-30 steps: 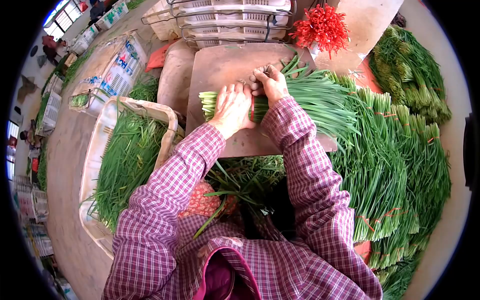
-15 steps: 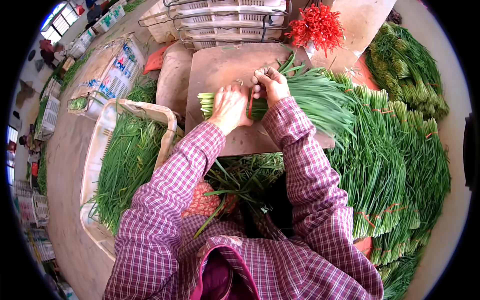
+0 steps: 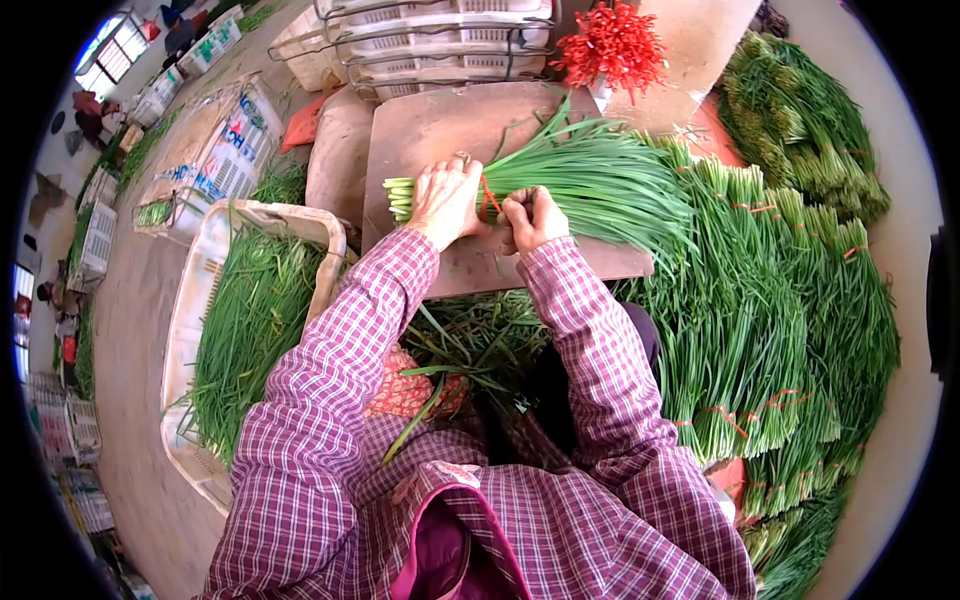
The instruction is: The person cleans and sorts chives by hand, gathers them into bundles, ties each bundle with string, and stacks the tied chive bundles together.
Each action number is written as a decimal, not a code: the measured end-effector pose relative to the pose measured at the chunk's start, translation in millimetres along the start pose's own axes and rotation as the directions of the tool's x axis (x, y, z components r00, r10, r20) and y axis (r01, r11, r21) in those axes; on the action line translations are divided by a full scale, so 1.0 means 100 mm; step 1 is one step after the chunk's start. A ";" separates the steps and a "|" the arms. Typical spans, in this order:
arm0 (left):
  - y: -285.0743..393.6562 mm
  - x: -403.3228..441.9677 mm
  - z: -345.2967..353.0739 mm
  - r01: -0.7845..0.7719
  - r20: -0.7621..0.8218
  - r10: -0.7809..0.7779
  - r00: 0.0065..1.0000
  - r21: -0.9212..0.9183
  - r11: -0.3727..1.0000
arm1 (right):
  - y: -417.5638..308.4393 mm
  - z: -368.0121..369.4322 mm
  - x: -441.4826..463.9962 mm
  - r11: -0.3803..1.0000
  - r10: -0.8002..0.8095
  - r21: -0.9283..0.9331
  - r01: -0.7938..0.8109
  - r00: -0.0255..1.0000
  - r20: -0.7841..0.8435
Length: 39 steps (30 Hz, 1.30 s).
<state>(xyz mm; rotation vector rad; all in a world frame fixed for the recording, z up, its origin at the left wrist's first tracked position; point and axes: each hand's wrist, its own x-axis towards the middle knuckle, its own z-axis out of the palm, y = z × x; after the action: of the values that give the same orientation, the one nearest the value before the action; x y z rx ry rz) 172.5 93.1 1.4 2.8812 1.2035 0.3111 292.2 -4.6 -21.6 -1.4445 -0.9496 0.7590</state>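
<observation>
A bunch of green garlic chives (image 3: pixel 600 185) lies across a brown board (image 3: pixel 430 125), pale cut ends to the left and leaves fanning right. My left hand (image 3: pixel 447 200) is wrapped over the bunch near those cut ends and presses it against the board. Just right of it, a thin red tie (image 3: pixel 487 192) runs around the stems. At the near side of the bunch, my right hand (image 3: pixel 535 218) is closed in a pinch at the tie's end. The fingertips partly hide that end.
A bundle of red ties (image 3: pixel 612 48) stands behind the board. Tied chive bunches (image 3: pixel 740 310) are heaped on the right. To the left is a white crate (image 3: pixel 178 370) of loose leaves. Stacked crates (image 3: pixel 450 45) stand at the back. Other people are far left.
My right hand has come down from the far side of the bunch to its near side, drawing at the red tie. The left hand keeps its grip on the chives.
</observation>
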 end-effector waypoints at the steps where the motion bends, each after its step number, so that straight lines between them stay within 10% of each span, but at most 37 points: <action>1: -0.01 0.00 0.01 -0.013 -0.007 0.013 1.000 0.000 1.000 | 0.11 -0.01 0.04 0.968 -0.135 -0.220 0.124 0.990 -0.036; 2: -0.01 0.01 0.04 -0.010 -0.019 0.011 1.000 0.015 1.000 | 0.10 0.03 0.05 0.842 -0.375 -0.450 0.297 0.923 -0.093; 9: -0.06 0.00 0.16 -0.045 -0.129 0.051 0.990 0.046 0.998 | -0.43 -0.06 -0.04 0.573 0.210 -0.819 0.032 0.960 0.184; 13: -0.11 0.10 0.18 -0.063 -0.036 0.068 0.997 0.123 0.990 | -0.36 -0.14 -0.07 0.784 -0.101 -0.561 0.265 0.947 0.306; 14: -0.04 0.11 0.10 -0.069 0.000 0.069 0.998 0.106 0.992 | 0.07 -0.07 0.14 0.692 -0.411 -0.507 0.514 0.857 0.309; 17: -0.03 0.17 0.12 -0.138 0.051 0.133 0.990 0.116 0.984 | 0.13 0.08 0.25 0.919 -0.343 0.214 0.332 0.939 0.017; 18: -0.06 0.18 0.21 -0.105 0.030 0.103 0.994 0.069 0.992 | -0.01 0.03 0.21 0.877 -0.112 0.478 0.038 0.986 0.127; 21: -0.15 0.20 0.34 -0.189 0.049 0.184 0.982 0.142 0.972 | -0.01 0.06 0.26 0.609 -0.028 0.780 -0.146 0.979 0.204; 25: -0.08 0.15 0.29 -0.161 -0.148 0.170 0.974 0.071 0.984 | 0.01 0.06 0.41 0.548 0.032 0.793 -0.264 0.955 0.296; 31: -0.11 0.17 0.29 -0.028 -0.040 0.029 0.999 0.045 0.999 | -0.16 0.16 0.41 0.643 0.180 0.670 -0.372 0.923 0.339; 39: -0.03 0.09 0.14 -0.136 -0.119 0.132 0.984 -0.032 0.990 | 0.18 0.51 0.24 0.858 -0.054 0.511 0.061 0.998 -0.029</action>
<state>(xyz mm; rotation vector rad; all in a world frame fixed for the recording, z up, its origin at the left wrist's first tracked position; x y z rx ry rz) 179.1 103.2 -10.9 2.9517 1.0053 0.5058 260.7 40.9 -42.7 -0.9463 -0.7029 0.8775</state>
